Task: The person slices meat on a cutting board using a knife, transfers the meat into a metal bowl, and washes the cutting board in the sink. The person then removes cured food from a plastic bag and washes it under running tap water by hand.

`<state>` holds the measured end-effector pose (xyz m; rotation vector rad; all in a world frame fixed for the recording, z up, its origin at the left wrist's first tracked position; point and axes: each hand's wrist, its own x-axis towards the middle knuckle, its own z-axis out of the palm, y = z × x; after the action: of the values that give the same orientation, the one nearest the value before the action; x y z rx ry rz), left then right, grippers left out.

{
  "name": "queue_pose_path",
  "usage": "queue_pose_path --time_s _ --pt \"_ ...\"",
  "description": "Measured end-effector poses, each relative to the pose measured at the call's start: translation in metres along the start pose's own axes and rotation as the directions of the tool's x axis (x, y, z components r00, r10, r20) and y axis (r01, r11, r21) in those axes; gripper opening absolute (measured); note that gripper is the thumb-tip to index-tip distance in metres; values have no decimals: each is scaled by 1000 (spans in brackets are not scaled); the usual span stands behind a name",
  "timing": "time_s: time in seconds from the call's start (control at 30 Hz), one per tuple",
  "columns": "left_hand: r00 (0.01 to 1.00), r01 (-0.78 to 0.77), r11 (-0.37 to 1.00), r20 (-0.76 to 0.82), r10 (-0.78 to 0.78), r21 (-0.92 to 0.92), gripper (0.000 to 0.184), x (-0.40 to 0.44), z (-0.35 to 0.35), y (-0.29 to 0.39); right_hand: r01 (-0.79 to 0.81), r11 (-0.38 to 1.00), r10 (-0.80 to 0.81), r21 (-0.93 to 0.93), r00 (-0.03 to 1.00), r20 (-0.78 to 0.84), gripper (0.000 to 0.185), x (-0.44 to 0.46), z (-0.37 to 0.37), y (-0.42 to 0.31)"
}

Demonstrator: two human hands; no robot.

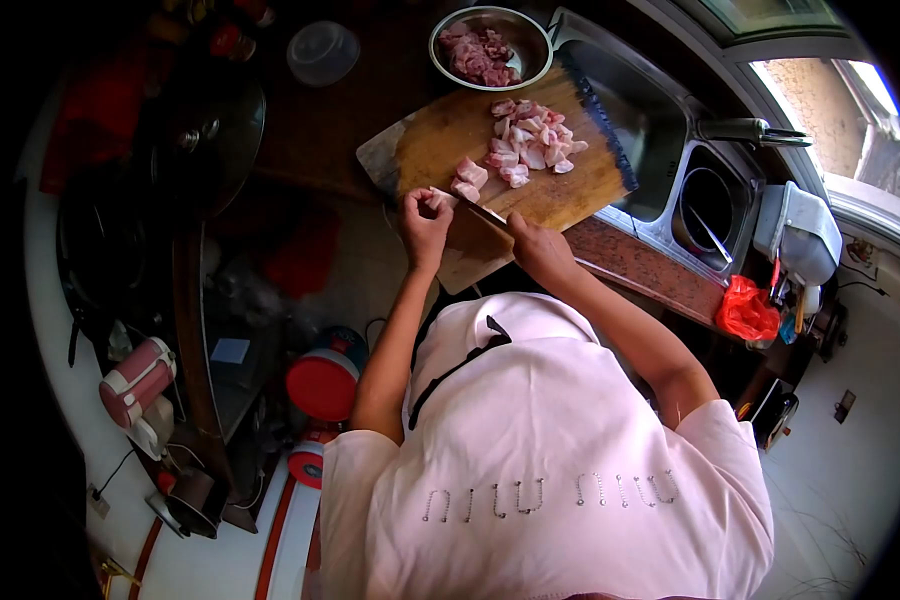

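Note:
A wooden cutting board [425,145] lies on the counter in front of me. My left hand [424,228] is closed on a piece of raw meat [438,198] near the board's front left edge. In my right hand [540,248] is a knife [486,213], its blade reaching left towards that piece; whether it touches the meat I cannot tell. Just beyond the blade sit a few pale pink chunks [469,177]. Farther back on the board is a pile of cut meat [532,140]. Behind the board a metal bowl [546,65] contains more meat, redder in colour.
To the right is a steel sink [660,190] with a dark pot [692,215] in its smaller basin. A red plastic bag [748,310] hangs by the counter's right end. A clear plastic container [323,53] stands back left, near a lidded pan [208,150].

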<state>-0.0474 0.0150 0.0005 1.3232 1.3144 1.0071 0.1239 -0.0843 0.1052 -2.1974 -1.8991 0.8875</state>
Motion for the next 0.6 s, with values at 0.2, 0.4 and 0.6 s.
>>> queue_pose_path --time_s 0.2,0.4,0.6 --pt "996 94 961 18 -92 -260 26 3 5 30 7 998 -4 61 999 -52 22 -11 -22 5" --pt "956 254 921 221 -193 -295 26 -13 -10 33 -49 997 52 65 998 -40 22 13 -13 -2" --pt "957 289 837 177 -232 -464 27 -15 -21 50 17 993 -5 114 995 -104 22 8 -12 7"
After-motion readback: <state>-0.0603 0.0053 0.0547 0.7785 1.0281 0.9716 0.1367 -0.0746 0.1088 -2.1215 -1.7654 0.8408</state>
